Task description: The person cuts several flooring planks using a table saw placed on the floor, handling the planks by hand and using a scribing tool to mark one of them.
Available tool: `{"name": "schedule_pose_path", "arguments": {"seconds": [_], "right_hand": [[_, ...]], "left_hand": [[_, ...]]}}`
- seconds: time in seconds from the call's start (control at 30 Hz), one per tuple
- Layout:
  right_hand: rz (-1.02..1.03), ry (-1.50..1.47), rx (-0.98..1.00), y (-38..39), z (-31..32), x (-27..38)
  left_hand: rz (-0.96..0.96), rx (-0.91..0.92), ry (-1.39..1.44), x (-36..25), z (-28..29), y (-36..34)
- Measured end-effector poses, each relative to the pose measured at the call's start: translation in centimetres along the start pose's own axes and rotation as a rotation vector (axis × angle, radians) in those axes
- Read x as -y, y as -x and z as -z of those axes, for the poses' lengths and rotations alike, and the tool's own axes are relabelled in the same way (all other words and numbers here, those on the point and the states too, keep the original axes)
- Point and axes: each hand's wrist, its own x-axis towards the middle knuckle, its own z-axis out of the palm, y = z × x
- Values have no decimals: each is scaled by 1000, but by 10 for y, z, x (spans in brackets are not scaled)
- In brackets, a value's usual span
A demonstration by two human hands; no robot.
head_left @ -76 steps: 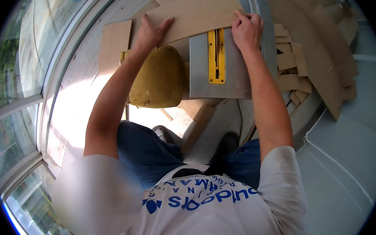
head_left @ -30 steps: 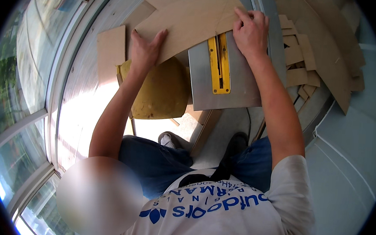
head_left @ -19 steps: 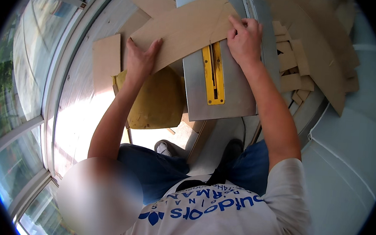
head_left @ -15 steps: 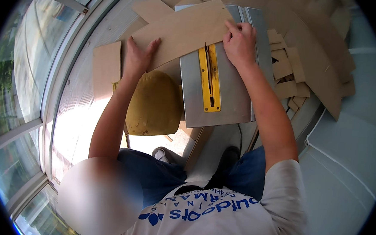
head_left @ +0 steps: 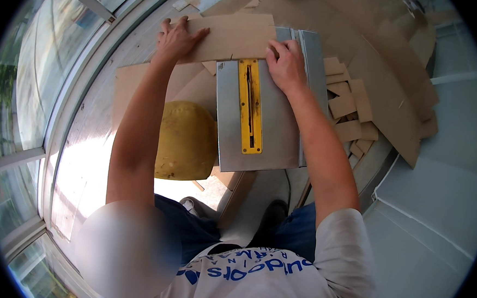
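A thin, light-brown plywood board (head_left: 229, 36) lies across the far part of a grey metal table saw (head_left: 277, 135), reaching past its left edge. My left hand (head_left: 175, 40) holds the board's left end, fingers spread over it and thumb pointing right. At the right end, my right hand (head_left: 286, 64) grips the board with curled fingers, its wrist over the saw top. Just nearer than the board sits the saw's yellow slotted insert (head_left: 250, 106). A short dark slit shows in the board's near edge. Both hands' undersides are hidden.
A yellow rounded seat or cover (head_left: 187, 140) stands left of the saw. Several wood offcuts (head_left: 342, 106) are piled to its right, beside large brown sheets (head_left: 384, 87). A window frame (head_left: 82, 106) curves along the left. My shoes (head_left: 271, 216) are below the saw.
The board has turned from a slant to nearly square with the saw. My left hand has moved farther out onto its left end; my right hand stays at the right end.
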Motion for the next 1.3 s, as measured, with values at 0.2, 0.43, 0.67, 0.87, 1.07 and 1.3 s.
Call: {"name": "schedule_pose_path", "arguments": {"seconds": [0.2,0.43,0.67,0.87,1.07,1.3], "right_hand": [[-3,15,10,1,0,5],[44,42,-18,0,-1,0],[-64,-3,9,-6,-4,-7],[-86,-96,-11,-14,-10,-17],[-79,-148,-62,-16,-13,-22],[-40,-114,-70,11,-6,-14]], "left_hand": [[22,-127,85,43,-5,2],[-296,-55,-176,13,29,18],[-176,354,-33,8,23,10],[-145,383,-22,1,44,37],[-124,449,-52,-16,75,73],[-86,490,-91,-27,90,111]]}}
